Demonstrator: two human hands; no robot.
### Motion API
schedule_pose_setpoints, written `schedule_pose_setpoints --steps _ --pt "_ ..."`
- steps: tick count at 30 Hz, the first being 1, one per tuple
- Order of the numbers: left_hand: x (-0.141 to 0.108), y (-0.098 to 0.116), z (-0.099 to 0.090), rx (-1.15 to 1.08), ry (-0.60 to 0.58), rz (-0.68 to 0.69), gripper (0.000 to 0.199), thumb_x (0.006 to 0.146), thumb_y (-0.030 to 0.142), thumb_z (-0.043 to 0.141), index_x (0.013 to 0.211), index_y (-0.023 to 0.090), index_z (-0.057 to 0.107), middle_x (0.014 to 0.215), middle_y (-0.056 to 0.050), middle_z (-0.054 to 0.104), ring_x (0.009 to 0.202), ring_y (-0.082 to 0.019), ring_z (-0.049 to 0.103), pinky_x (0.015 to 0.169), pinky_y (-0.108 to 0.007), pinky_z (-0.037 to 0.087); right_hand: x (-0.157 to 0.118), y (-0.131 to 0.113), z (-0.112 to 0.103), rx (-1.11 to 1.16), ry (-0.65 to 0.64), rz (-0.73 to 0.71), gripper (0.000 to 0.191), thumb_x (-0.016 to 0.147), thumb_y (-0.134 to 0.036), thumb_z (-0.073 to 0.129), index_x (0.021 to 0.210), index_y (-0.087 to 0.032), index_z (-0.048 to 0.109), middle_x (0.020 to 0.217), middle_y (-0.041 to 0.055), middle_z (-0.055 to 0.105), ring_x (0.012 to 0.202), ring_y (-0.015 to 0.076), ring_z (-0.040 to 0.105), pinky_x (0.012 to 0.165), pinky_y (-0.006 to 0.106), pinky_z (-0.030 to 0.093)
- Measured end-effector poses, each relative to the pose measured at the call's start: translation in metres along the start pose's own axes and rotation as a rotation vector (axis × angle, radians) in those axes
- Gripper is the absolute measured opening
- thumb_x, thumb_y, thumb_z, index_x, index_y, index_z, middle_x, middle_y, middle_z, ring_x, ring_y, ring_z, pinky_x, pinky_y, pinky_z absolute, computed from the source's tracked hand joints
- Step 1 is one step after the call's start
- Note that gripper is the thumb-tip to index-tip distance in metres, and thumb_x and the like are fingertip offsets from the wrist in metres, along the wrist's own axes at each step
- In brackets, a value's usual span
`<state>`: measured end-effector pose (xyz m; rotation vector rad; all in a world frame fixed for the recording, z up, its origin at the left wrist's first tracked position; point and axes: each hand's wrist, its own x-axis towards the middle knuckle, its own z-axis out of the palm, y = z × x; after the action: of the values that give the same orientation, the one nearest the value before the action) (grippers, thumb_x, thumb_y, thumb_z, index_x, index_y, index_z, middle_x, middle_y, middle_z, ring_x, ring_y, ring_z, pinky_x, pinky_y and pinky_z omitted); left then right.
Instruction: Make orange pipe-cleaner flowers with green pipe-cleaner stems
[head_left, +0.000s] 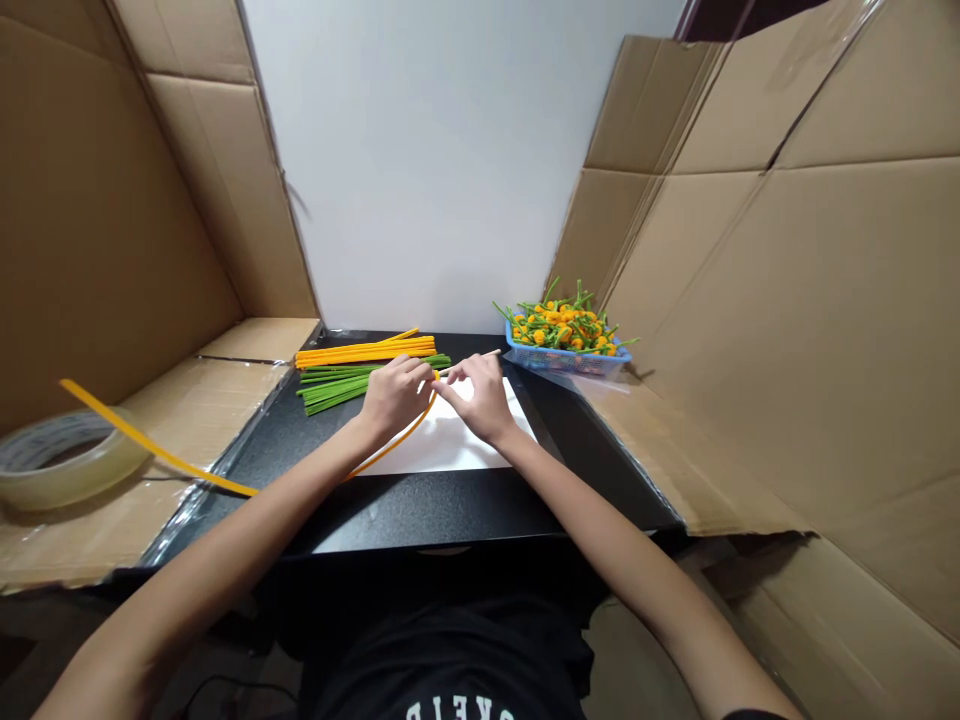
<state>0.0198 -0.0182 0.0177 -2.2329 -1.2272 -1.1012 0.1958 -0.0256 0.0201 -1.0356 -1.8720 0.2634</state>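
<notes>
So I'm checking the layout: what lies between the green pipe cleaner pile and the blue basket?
In the head view, both hands: left hand and right hand, meeting over the white sheet.

A: Where are the person's arms?

B: Both bare forearms reach forward from the near edge, angling inward until the hands almost meet at the centre.

A: And the hands?

B: The left hand (pixel 395 393) is curled, knuckles up, fingers pinched together. The right hand (pixel 480 397) lies just beside it (fingertips nearly touching), fingers bent and pinching too.
</notes>
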Motion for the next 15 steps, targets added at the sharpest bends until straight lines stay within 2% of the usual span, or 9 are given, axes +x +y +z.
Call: schedule_pose_setpoints --steps 4,6,8,10,15 --pt "0.001 0.000 0.000 -0.055 0.039 -0.066 0.016 0.080 0.014 0.063 0.067 0.020 0.069 0.070 -0.006 0.072 0.070 -0.020 0.065 0.062 -0.028 0.045 -0.002 0.004 0.015 0.422 -0.194 0.182 0.023 0.086 -0.042 0.064 0.086 -0.019 0.061 0.081 0.0031 0.067 0.073 0.0166 0.063 0.071 0.032 0.052" --pt "0.003 -0.001 -0.001 -0.168 0.054 -0.150 0.014 0.081 0.019 0.067 0.069 0.020 0.072 0.071 -0.005 0.074 0.066 -0.019 0.066 0.063 -0.029 0.047 -0.001 0.008 0.018 0.570 -0.206 0.276 0.022 0.084 -0.040 0.064 0.087 -0.019 0.060 0.075 0.0010 0.066 0.062 0.0143 0.064 0.063 0.029 0.053" --pt "0.005 -0.002 -0.003 -0.343 0.046 -0.239 0.013 0.082 0.027 0.071 0.072 0.020 0.075 0.073 -0.005 0.076 0.064 -0.018 0.068 0.063 -0.029 0.050 0.001 0.011 0.016 0.594 -0.181 0.297 0.020 0.084 -0.038 0.064 0.088 -0.019 0.061 0.070 -0.0008 0.064 0.055 0.0125 0.060 0.057 0.027 0.050" --pt "0.007 -0.003 -0.006 -0.533 0.010 -0.318 0.020 0.082 0.036 0.073 0.075 0.019 0.078 0.075 -0.006 0.078 0.065 -0.019 0.069 0.062 -0.029 0.052 0.004 0.012 0.011 0.530 -0.141 0.246 0.020 0.085 -0.037 0.063 0.089 -0.018 0.065 0.072 0.0008 0.066 0.058 0.0128 0.060 0.059 0.026 0.049" --pt "0.010 -0.005 -0.003 -0.833 -0.094 -0.531 0.031 0.077 0.046 0.077 0.081 0.015 0.080 0.071 -0.008 0.076 0.061 -0.017 0.067 0.052 -0.025 0.051 0.008 0.017 0.004 0.441 -0.091 0.122 0.024 0.090 -0.034 0.058 0.091 -0.017 0.074 0.099 0.0089 0.076 0.090 0.0193 0.067 0.082 0.031 0.049"
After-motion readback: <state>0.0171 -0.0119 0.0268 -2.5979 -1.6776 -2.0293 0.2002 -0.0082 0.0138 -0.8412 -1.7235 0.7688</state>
